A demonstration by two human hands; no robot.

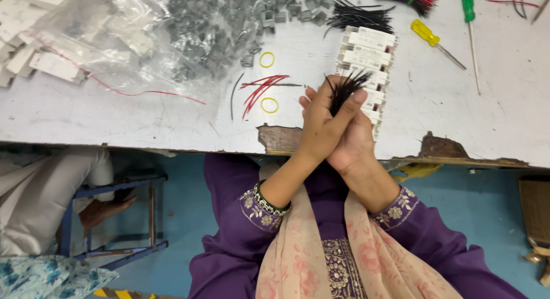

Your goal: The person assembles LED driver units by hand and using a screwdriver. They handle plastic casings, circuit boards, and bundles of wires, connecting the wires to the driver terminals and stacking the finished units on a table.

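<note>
Pressing together, left hand and right hand clasp black wires.

Left hand pressed against right hand, both hands closed together, forearms converging

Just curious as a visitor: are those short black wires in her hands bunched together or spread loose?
Bunched: the black wires are pressed between the left hand and right hand, ends fanning out above.
</note>
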